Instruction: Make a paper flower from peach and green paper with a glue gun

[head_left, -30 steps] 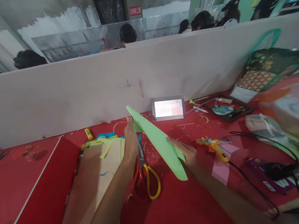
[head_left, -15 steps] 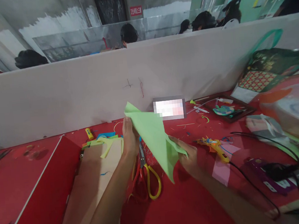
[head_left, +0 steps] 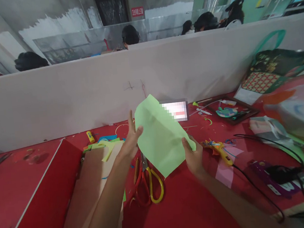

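Note:
I hold a light green sheet of paper [head_left: 161, 136] up over the red table [head_left: 194, 211], its face turned toward me. My left hand [head_left: 131, 142] pinches the sheet's left edge between thumb and fingers. My right hand [head_left: 192, 156] grips the lower right edge. Below the paper lie scissors with red and yellow handles [head_left: 148, 181]. A brown cardboard piece [head_left: 95, 192] sits under my left forearm.
A yellow glue gun [head_left: 217, 150] with a black cord [head_left: 260, 189] lies right of my hands. Coloured paper scraps [head_left: 103, 142], a pink sheet [head_left: 225, 173], a picture frame [head_left: 232, 112] and a patterned bag [head_left: 270, 74] stand along the white partition [head_left: 58, 98]. Other people's heads show beyond it.
The green paper was edge-on and folded narrow; it has turned and opened flat to face me. My right hand shifted to its lower right edge, my left to the left edge.

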`<state>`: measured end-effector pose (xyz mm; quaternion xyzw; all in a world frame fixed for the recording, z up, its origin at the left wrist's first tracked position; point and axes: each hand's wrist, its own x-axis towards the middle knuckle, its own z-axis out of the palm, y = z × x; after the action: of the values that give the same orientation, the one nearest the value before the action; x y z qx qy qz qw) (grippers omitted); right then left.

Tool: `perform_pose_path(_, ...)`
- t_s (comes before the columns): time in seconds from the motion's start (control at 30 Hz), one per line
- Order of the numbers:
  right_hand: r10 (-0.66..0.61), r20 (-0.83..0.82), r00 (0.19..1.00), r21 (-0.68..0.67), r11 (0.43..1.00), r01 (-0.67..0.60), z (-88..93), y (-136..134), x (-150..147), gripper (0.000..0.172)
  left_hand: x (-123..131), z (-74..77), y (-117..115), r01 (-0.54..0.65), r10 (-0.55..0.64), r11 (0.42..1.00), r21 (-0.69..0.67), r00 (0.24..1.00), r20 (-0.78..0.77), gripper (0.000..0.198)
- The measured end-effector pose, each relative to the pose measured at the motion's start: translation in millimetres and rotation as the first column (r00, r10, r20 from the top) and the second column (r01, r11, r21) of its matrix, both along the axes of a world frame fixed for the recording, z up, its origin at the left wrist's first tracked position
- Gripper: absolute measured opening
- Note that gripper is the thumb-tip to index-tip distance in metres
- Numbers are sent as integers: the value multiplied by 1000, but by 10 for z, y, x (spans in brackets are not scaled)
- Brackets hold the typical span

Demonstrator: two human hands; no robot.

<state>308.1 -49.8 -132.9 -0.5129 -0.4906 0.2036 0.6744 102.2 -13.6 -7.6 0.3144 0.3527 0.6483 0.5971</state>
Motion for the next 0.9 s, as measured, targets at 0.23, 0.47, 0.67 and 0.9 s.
perform_pose_path(0.23, 143, -333, 932, -91, 979, -183, -142, 50, -9, 46, -109, -103, 113, -288, 372, 914, 286, 876, -307, 53)
perform_pose_path(0.47, 517, -695, 499, -23, 678, -735, 335, 66, 363, 86, -413, -262, 329, -191, 186, 981, 33, 882, -433, 48)
perform_pose_path(0.67, 646, -576, 502, -78, 567, -820, 495, 90, 362, 102, -372, -270, 220, 68, -153, 984, -166, 805, -573, 44)
perform_pose_path(0.9, 456, -411, 790, -315, 741, -592, 63, 225, 201, 48, -181, -625, 237, 284, -295, 949, -140, 632, -717, 37)
